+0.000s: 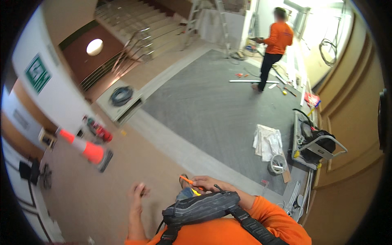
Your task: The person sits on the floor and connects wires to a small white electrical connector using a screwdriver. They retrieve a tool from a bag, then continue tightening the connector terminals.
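Note:
My right hand (207, 183) is in front of my waist, closed round a slim orange tool (187, 179) that points left; its exact kind is unclear. A small yellow piece (197, 192) shows just under that hand. My left hand (138, 192) hangs out at my left side above the brown floor, fingers curled in and somewhat blurred. Something small and dark seems to be at its fingertips, too unclear to name. Below my hands, a black padded harness (204, 207) crosses my orange top. One sandalled foot (184, 181) shows beyond the orange tool.
To the left stand a traffic cone (87, 151) and a fire extinguisher (99, 130). A cable coil (121, 96) tops a low box. Ahead right, a person (277, 43) walks near scattered tools. A cloth (267, 143), bucket (277, 164) and loaded trolley (316, 143) line the right side.

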Available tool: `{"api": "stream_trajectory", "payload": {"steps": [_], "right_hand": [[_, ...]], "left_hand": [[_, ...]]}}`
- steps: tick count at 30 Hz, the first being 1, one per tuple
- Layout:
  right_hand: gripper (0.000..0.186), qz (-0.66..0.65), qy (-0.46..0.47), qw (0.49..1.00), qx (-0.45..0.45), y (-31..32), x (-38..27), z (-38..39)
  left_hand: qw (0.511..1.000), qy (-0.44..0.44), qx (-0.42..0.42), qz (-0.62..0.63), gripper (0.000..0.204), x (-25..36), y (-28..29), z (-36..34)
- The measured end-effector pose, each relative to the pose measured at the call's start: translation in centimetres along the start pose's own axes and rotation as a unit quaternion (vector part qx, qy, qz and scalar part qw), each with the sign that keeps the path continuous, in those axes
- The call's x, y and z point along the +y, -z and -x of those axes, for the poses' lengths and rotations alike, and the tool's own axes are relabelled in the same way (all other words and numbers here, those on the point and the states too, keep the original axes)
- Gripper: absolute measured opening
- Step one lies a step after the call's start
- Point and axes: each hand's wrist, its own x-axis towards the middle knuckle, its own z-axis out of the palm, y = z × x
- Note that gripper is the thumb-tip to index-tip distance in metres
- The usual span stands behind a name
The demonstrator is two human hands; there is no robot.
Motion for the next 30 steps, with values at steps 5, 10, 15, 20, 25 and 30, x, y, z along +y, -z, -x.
{"api": "stream_trajectory", "payload": {"steps": [5, 10, 15, 20, 25, 30], "right_hand": [[0.028, 0.168, -0.035, 0.97, 0.17, 15.3, -4.1, -6.1], [0.028, 0.143, -0.096, 0.946, 0.275, 27.8, -5.9, -7.3], [0.03, 0.136, -0.122, 0.931, 0.317, 41.6, -5.7, -13.0], [0.032, 0.213, -0.116, 0.926, 0.289, 59.5, -5.8, -20.1], [0.034, 0.326, -0.061, 0.906, 0.262, 74.5, -8.5, -25.1], [0.038, 0.331, 0.008, 0.892, 0.308, 86.5, -14.7, -31.9]], "left_hand": [[0.937, 0.173, -0.076, -0.292, 0.033, -6.0, -3.6, -16.7], [0.81, 0.126, -0.33, -0.469, 0.033, -3.4, -14.4, -31.5], [0.786, 0.092, -0.398, -0.464, 0.031, 3.3, -29.3, -47.5], [0.787, 0.101, -0.397, -0.461, 0.03, 4.2, -44.0, -60.3], [0.77, 0.172, -0.399, -0.466, 0.028, 9.0, -51.1, -69.9], [0.757, 0.206, -0.405, -0.47, 0.027, 13.6, -59.8, -82.4]]}}
